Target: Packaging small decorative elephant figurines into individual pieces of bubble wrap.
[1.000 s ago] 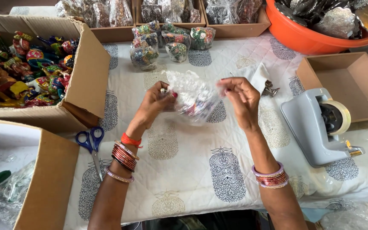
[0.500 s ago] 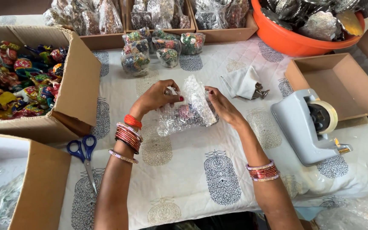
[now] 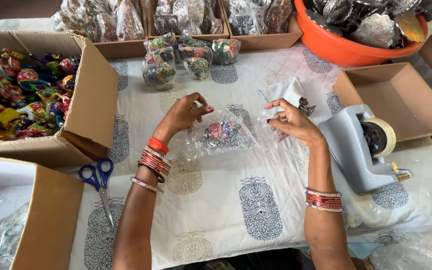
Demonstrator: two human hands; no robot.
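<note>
Both hands' fingers, left hand (image 3: 183, 116) and right hand (image 3: 292, 121), pinched the clear plastic bag (image 3: 226, 137) holding a painted figurine (image 3: 221, 131), which could slip out if the film tore

Your fingers (image 3: 202, 108) pinch a crinkly, glossy clear plastic bag (image 3: 221, 137). The worktop (image 3: 226, 210) wears matt quilted cloth. Beside you sit matt cardboard boxes (image 3: 93, 102).

Open cloth (image 3: 226, 200) near-centre. Blocked left by cardboard box (image 3: 88, 100) and scissors (image 3: 97, 182), right by tape dispenser (image 3: 361, 147), far by wrapped figurines (image 3: 186, 62) and orange tub (image 3: 346, 47).
</note>
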